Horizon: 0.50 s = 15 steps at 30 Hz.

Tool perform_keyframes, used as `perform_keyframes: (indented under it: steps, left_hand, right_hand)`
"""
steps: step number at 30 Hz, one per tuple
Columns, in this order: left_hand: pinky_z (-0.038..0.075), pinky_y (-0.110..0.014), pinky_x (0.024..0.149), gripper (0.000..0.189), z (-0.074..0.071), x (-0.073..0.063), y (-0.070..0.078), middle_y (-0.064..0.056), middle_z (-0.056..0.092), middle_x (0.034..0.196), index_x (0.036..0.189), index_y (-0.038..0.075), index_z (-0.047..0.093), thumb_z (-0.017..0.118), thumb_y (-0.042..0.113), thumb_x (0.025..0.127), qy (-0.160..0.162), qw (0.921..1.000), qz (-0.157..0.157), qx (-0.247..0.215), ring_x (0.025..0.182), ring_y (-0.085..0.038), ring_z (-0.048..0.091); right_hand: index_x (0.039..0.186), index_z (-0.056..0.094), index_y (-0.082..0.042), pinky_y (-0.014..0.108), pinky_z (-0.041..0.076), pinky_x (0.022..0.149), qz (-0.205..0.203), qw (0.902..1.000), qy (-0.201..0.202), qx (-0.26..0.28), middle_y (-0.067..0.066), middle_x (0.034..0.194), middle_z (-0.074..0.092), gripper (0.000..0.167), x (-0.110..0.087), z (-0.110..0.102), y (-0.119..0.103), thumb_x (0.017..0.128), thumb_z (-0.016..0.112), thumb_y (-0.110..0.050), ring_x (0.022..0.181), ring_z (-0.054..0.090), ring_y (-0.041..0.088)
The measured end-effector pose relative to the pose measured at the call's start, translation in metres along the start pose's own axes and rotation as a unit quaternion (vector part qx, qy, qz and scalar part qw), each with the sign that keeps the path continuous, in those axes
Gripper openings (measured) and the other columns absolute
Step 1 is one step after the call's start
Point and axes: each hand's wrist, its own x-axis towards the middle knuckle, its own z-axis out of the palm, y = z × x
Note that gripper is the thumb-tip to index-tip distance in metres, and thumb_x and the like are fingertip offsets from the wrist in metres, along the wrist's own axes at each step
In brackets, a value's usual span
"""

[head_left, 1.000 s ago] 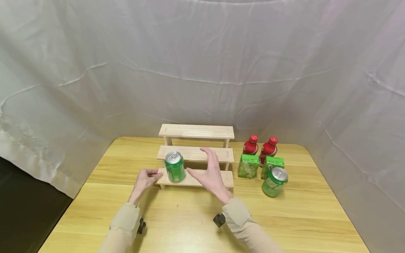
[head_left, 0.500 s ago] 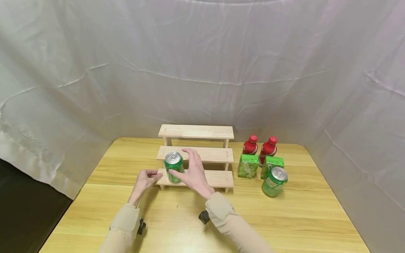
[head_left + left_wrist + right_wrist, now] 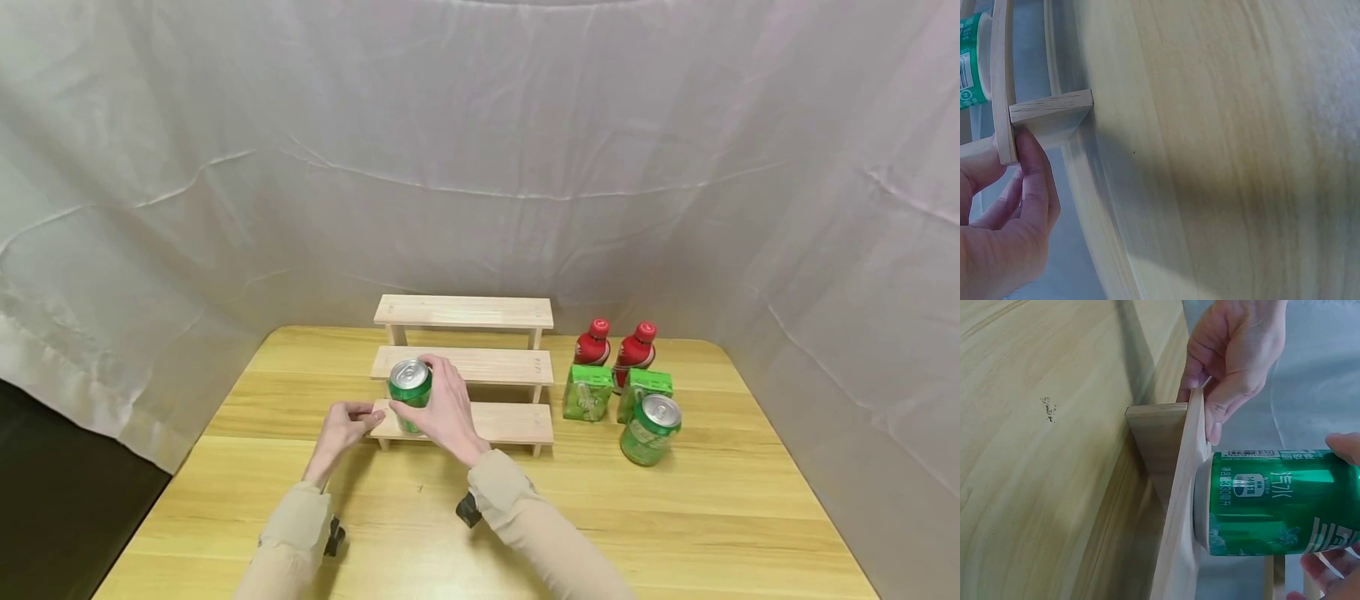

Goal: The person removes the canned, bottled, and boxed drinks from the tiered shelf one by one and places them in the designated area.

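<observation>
A three-step wooden display rack (image 3: 465, 310) stands on the table. On the left end of its lowest step is a green soda can (image 3: 410, 375), upright with its silver lid facing up. My right hand (image 3: 444, 414) curls round the can from the right, thumb in front and fingers behind. In the right wrist view the can's base (image 3: 1202, 503) sits right at the board. My left hand (image 3: 345, 430) pinches the left end of that step, thumb on top and fingers beneath, as the left wrist view also shows at the board (image 3: 1004, 87).
Right of the rack stand two green drink cartons (image 3: 588, 393), two red-capped bottles (image 3: 635, 350) behind them and a second green can (image 3: 649, 433) in front. A grey curtain (image 3: 480, 167) hangs behind the wooden table (image 3: 675, 525).
My right hand has moved left from beside the can and closed round it. The left hand has stayed on the rack's end, and the can stands in nearly the same spot.
</observation>
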Motion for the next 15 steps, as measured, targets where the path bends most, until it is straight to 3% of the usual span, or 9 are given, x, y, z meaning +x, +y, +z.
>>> perform_keyframes:
  steps: [8,15]
  left_hand:
    - [0.059,-0.03,0.076,0.045,-0.0004,-0.0005,0.0005,-0.029,0.069,0.108,0.125,-0.017,0.058,0.067,0.017,0.097,-0.001,1.0,0.002,-0.004,0.084,-0.017,0.065]
    - [0.058,-0.027,0.073,0.044,-0.0005,-0.0011,0.001,-0.027,0.07,0.104,0.124,-0.017,0.059,0.067,0.016,0.096,0.0,1.0,0.005,-0.008,0.081,-0.015,0.064]
  right_hand:
    - [0.138,0.045,-0.009,0.049,0.052,0.1,0.02,0.9988,-0.005,0.045,0.011,0.13,0.062,0.071,0.0005,0.0007,-0.0019,0.081,0.084,-0.028,0.118,0.061,0.03]
    - [0.137,0.046,-0.008,0.054,0.046,0.105,0.024,0.9971,-0.012,0.071,0.013,0.131,0.062,0.07,-0.0024,-0.006,-0.0033,0.08,0.085,-0.023,0.12,0.059,0.032]
